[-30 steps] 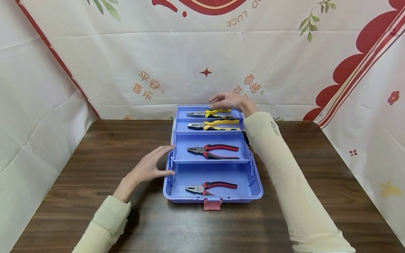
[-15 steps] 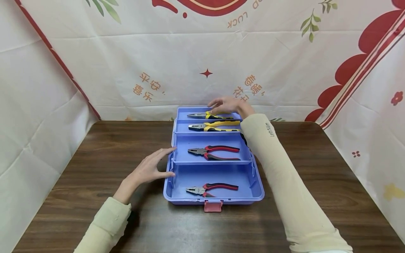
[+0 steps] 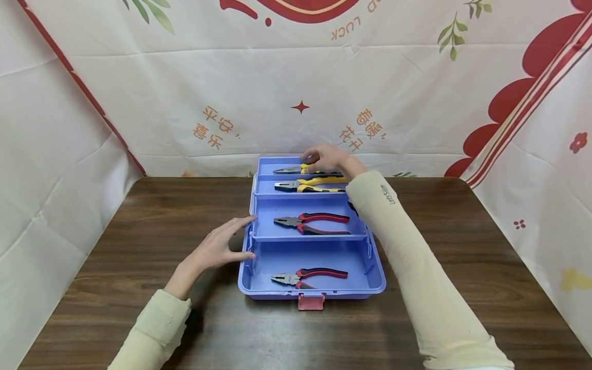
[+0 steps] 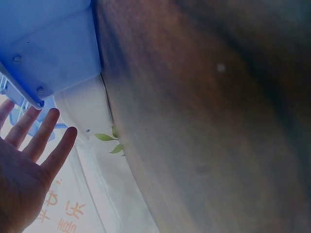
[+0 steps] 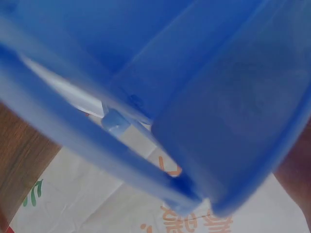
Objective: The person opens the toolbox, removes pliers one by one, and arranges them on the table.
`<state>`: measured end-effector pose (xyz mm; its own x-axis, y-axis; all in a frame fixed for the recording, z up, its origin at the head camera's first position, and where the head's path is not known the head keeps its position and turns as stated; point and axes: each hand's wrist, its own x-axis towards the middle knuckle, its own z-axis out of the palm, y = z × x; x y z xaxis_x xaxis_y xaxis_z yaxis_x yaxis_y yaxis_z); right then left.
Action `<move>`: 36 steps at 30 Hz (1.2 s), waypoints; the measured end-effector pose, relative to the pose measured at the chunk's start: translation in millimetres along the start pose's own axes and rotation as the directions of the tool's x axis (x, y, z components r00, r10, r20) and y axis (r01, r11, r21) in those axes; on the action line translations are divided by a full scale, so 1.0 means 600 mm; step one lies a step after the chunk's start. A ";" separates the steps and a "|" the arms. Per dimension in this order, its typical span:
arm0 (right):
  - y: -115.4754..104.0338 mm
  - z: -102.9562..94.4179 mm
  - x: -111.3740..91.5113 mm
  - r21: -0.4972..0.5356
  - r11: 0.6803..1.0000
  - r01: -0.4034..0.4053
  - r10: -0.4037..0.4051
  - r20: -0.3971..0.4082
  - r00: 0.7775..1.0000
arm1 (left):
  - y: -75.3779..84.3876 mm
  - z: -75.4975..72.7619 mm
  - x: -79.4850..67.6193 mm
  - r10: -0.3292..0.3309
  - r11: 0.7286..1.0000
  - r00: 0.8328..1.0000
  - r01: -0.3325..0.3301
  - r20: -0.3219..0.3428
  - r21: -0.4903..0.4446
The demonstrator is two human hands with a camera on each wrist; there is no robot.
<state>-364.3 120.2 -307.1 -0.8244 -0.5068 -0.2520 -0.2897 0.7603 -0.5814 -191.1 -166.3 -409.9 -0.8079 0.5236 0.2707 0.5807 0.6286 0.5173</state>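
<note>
A blue tiered toolbox (image 3: 310,294) stands unfolded on the table. Needle-nose pliers with yellow-and-black handles (image 3: 287,169) lie in its farthest tray. My right hand (image 3: 326,157) arches over their handles, thumb in front and fingers behind, covering part of them. A gap shows between thumb and index finger. Yellow-handled combination pliers (image 3: 314,185) lie one tray nearer. Red-and-black pliers (image 3: 312,223) occupy the third tray, and another red-handled pair (image 3: 310,276) the bottom compartment. My left hand (image 3: 217,244), fingers spread, rests its fingertips at the box's left side; the left wrist view shows straight fingers (image 4: 63,150).
The brown wooden table (image 3: 152,231) extends on both sides of the box. A white printed cloth (image 3: 259,103) hangs right behind the box and along both sides. A pink latch (image 3: 311,302) hangs from the box's front edge. My right sleeve (image 3: 411,262) passes along the box's right side.
My right hand has come down and slightly left onto the needle-nose pliers' handles. The left hand and all the pliers stay where they were.
</note>
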 end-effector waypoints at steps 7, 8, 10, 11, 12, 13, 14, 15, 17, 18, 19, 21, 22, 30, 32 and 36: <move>-0.003 0.000 0.000 -0.015 0.999 0.032 -0.032 -0.013 0.999 | 0.002 0.000 -0.001 -0.021 1.000 1.000 0.021 -0.005 -0.010; -0.004 0.000 0.000 -0.013 0.999 0.040 -0.040 -0.019 0.999 | 0.002 0.000 -0.001 -0.025 1.000 1.000 0.025 -0.007 -0.014; -0.005 0.000 -0.001 -0.006 0.998 0.059 -0.059 -0.025 0.998 | 0.003 0.000 -0.002 -0.028 0.999 1.000 0.028 -0.011 -0.018; -0.006 0.000 -0.002 -0.004 0.998 0.067 -0.067 -0.025 0.997 | 0.003 0.001 -0.002 -0.030 0.999 0.999 0.030 -0.011 -0.021; -0.006 -0.001 -0.002 -0.004 0.997 0.073 -0.074 -0.023 0.997 | 0.004 0.001 -0.003 -0.029 0.999 1.000 0.029 -0.009 -0.023; -0.006 -0.001 -0.003 -0.006 0.997 0.076 -0.076 -0.018 0.997 | 0.004 0.002 -0.003 -0.030 0.999 1.000 0.029 -0.009 -0.024; -0.006 -0.001 -0.004 -0.005 0.997 0.073 -0.073 -0.011 0.997 | 0.005 0.002 -0.004 -0.031 0.999 0.999 0.030 -0.008 -0.025; -0.006 -0.002 -0.004 -0.003 0.998 0.069 -0.069 0.000 0.998 | 0.005 0.003 -0.004 -0.029 0.999 1.000 0.029 -0.007 -0.023; -0.006 -0.002 -0.005 -0.004 0.998 0.057 -0.057 0.017 0.998 | 0.005 0.004 -0.004 -0.026 0.999 1.000 0.025 -0.005 -0.022; -0.006 -0.002 -0.005 -0.003 0.998 0.056 -0.056 0.022 0.998 | 0.005 0.005 -0.004 -0.022 1.000 1.000 0.022 -0.005 -0.019; -0.006 -0.003 -0.005 0.000 0.998 0.055 -0.055 0.026 0.998 | 0.005 0.005 -0.004 -0.022 1.000 1.000 0.022 -0.006 -0.018; -0.007 -0.004 -0.005 0.005 0.998 0.062 -0.062 0.028 0.998 | 0.006 0.004 -0.003 -0.014 1.000 1.000 0.014 -0.008 -0.015; -0.007 -0.005 -0.005 0.005 0.998 0.068 -0.068 0.025 0.997 | 0.006 0.003 -0.003 -0.010 1.000 1.000 0.010 -0.008 -0.014; -0.005 -0.015 -0.018 0.078 0.991 0.108 -0.105 -0.043 0.994 | 0.005 0.003 -0.002 -0.001 1.000 1.000 0.001 -0.011 -0.014; 0.001 -0.019 -0.022 0.099 0.986 0.136 -0.130 -0.068 0.989 | 0.006 0.003 -0.002 -0.003 1.000 1.000 0.002 -0.014 -0.017; 0.011 -0.028 -0.028 0.130 0.974 0.184 -0.169 -0.123 0.978 | 0.006 0.003 -0.003 -0.005 1.000 1.000 0.004 -0.019 -0.023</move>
<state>-360.5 140.3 -293.6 -0.8174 -0.5737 -0.0530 -0.3708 0.5943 -0.7136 -187.3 -163.8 -409.7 -0.8125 0.5095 0.2834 0.5746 0.6173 0.5374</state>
